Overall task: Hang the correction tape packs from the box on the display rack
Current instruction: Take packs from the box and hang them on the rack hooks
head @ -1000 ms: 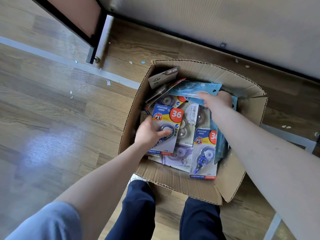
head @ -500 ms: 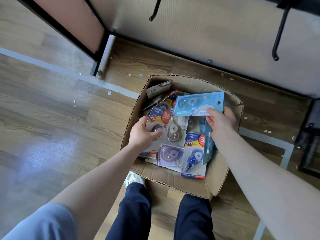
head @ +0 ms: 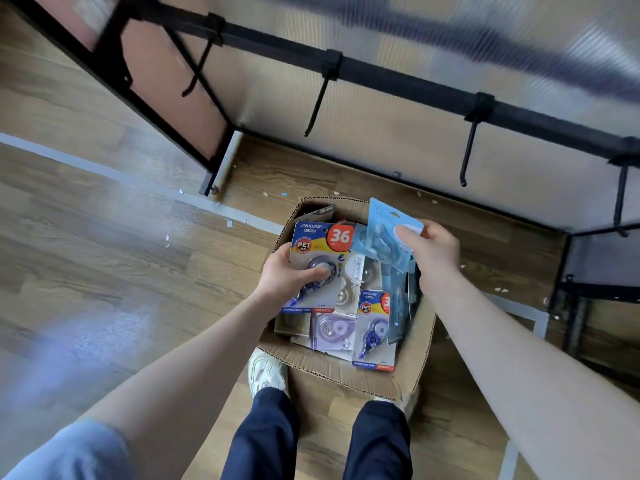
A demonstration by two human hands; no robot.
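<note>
blue pack (head: 388, 233) pinched in right fingers (head: 407, 233)

The box (head: 349, 374) stands on the floor (head: 104, 258), just in front of the display rack (head: 398, 81), whose hooks (head: 313, 114) jut out above and behind the box. Loose packs (head: 372, 327) lie inside the box. Over the box's left side the left hand (head: 289, 278) holds one pack (head: 320, 265); over its right side the right hand (head: 433, 249) holds another pack (head: 388, 233). A shoe (head: 266, 372) sits beside the box's near left corner.
</note>
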